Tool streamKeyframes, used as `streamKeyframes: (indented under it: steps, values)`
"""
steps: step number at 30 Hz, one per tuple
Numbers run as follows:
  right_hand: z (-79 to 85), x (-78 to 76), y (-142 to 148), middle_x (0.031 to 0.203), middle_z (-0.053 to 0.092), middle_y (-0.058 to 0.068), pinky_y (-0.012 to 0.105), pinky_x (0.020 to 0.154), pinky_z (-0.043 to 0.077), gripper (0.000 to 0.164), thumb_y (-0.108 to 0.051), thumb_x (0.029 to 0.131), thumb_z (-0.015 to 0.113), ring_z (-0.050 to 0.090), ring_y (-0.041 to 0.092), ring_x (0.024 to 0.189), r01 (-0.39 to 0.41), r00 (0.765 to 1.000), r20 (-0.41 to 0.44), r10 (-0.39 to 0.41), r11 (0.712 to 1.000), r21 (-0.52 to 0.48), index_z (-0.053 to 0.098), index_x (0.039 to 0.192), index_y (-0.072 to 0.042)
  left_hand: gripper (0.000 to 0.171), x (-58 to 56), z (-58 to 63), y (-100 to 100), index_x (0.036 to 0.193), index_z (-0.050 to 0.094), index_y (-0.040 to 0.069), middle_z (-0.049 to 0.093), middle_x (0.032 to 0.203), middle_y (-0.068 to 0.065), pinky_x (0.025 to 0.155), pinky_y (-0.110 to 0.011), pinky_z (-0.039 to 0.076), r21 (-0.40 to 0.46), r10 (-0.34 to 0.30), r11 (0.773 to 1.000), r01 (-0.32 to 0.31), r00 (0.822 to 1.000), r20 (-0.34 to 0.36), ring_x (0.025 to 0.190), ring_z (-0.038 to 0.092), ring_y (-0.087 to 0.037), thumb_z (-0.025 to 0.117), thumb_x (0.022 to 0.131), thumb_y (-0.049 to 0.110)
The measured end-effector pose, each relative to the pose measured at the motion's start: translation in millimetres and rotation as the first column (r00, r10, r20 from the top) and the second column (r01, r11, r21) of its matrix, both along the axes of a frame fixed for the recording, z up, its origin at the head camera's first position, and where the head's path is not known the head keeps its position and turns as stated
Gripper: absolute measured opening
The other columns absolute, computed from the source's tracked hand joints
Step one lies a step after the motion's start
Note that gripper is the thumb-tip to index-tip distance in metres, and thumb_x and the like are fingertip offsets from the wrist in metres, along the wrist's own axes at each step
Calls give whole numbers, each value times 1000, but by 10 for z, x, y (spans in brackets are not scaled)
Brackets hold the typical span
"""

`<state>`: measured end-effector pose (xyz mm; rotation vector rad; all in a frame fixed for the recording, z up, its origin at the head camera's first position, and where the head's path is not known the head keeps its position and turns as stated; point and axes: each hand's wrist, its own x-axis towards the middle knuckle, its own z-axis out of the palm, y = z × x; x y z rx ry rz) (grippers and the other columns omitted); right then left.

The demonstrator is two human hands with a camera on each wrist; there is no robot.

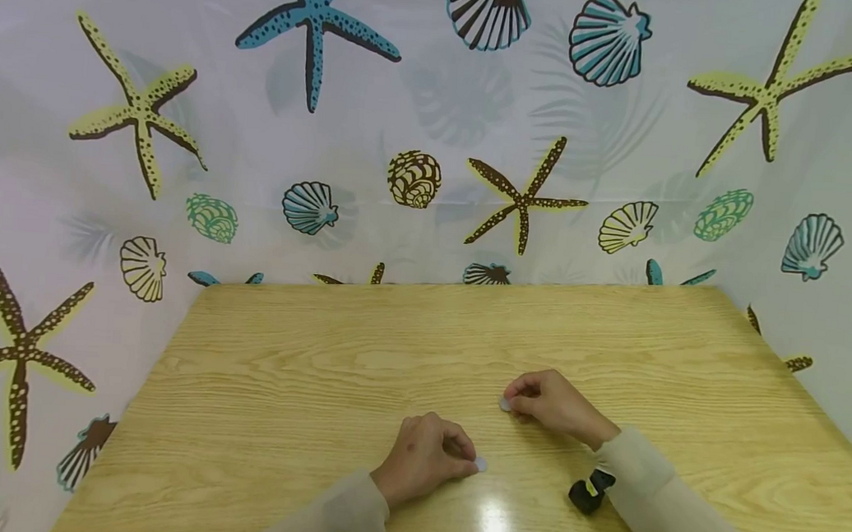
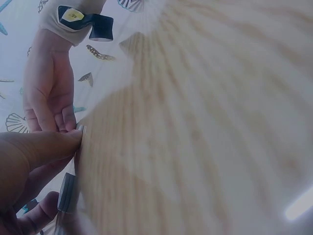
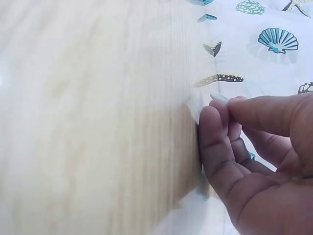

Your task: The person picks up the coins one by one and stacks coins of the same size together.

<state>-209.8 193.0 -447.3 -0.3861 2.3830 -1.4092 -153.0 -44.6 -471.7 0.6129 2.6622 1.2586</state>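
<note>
On the wooden table, my left hand (image 1: 423, 457) pinches a small pale grey disc (image 1: 481, 464) between thumb and fingertip, low over the surface. Further back and to the right, my right hand (image 1: 553, 405) pinches another pale disc (image 1: 505, 404). The right wrist view shows that disc's thin edge (image 3: 218, 97) between thumb and finger, while the other fingers curl near the tabletop. In the left wrist view, a thick dark grey round piece (image 2: 67, 193) with a layered edge stands by a left fingertip; how it is held is unclear there.
The wood-grained table (image 1: 300, 373) runs back to a white curtain (image 1: 377, 114) printed with starfish and shells, which also hangs at both sides. A black wrist strap device (image 1: 590, 492) sits at the right sleeve. Glare (image 1: 496, 531) shows on the near tabletop.
</note>
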Motion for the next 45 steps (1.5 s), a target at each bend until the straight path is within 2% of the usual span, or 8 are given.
streamKeyframes:
  steps: [4,9,19,24,32,39,45]
  values:
    - [9,59,9,89,67,9,31,73,57,11,-3,97,64,64,18,82,7,998,56,-5,999,-36,66,101,7,13,3,1,-1,77,76,26,70,79,22,91,-42,48,0,-1,1000,1,1000,-4,89,62,-3,89,76,23]
    - [10,149,-4,88,66,9,30,73,57,10,0,96,62,63,18,81,-15,993,114,25,996,-93,65,100,8,13,7,5,3,77,76,25,69,77,23,92,-44,46,5,-5,1000,5,1000,2,86,61,0,89,76,22]
    - [5,293,-48,90,67,9,30,71,57,11,-1,96,62,64,19,82,-49,990,128,62,993,-105,65,102,8,13,6,6,5,77,76,24,69,77,22,89,-40,48,11,-4,1000,4,1000,5,86,62,0,89,76,21]
    - [6,333,-70,87,67,8,27,66,55,10,-2,95,64,63,18,77,-70,990,114,81,993,-97,67,100,7,13,7,17,5,77,77,24,70,78,21,89,-39,49,15,-3,1000,3,1000,1,86,63,-1,89,76,21]
    - [6,391,-89,80,64,4,20,56,45,9,-5,94,67,54,11,67,-98,991,89,103,993,-64,69,97,4,13,7,8,8,77,77,24,71,79,20,91,-40,49,11,-2,1000,2,1000,1,90,64,-4,89,76,22]
    - [4,437,-123,84,67,3,20,62,45,9,-5,93,68,54,11,73,-113,992,55,116,992,-47,70,96,3,13,4,-13,11,77,77,26,70,80,22,90,-40,49,7,4,1000,-4,1000,-8,91,63,-3,89,76,23]
    - [0,461,-157,86,69,4,21,65,47,9,-5,93,68,56,13,76,-123,991,45,124,992,-39,71,95,3,13,-8,-20,8,77,76,26,71,82,21,93,-45,48,5,-2,1000,2,1000,-18,94,64,-6,89,76,23]
